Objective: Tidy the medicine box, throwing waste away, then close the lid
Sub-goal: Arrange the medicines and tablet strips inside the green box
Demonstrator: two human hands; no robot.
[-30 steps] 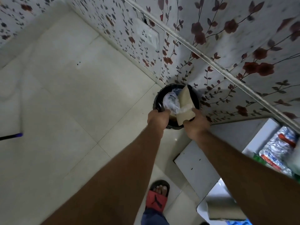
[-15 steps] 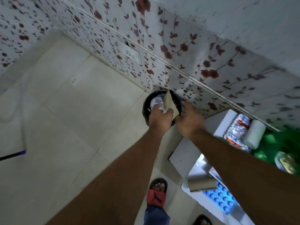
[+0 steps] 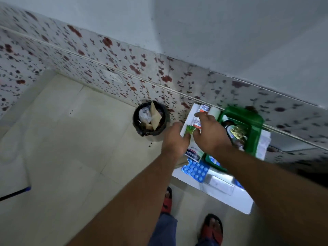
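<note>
The black waste bin [image 3: 140,126] stands on the floor by the wall, with brown paper [image 3: 155,116] and clear plastic [image 3: 144,114] in it. To its right is the open white medicine box [image 3: 192,108] holding foil packets [image 3: 204,108], a white roll [image 3: 215,112] and a green sachet [image 3: 190,129]. My left hand [image 3: 174,139] hovers at the box's left edge, fingertips at the green sachet; blur hides whether it grips it. My right hand [image 3: 211,134] is over the box with fingers spread, holding nothing.
A green plastic basket [image 3: 252,119] with bottles sits right of the box. A blue blister pack [image 3: 195,170], a toothpaste carton [image 3: 192,154] and the white lid surface [image 3: 230,196] lie nearer me. A dark stick [image 3: 16,192] lies far left. My sandalled feet [image 3: 212,229] are below.
Both hands let go of the brown paper and plastic, which now sit in the bin. They moved right, over the medicine box. The camera swung right, showing more of the box.
</note>
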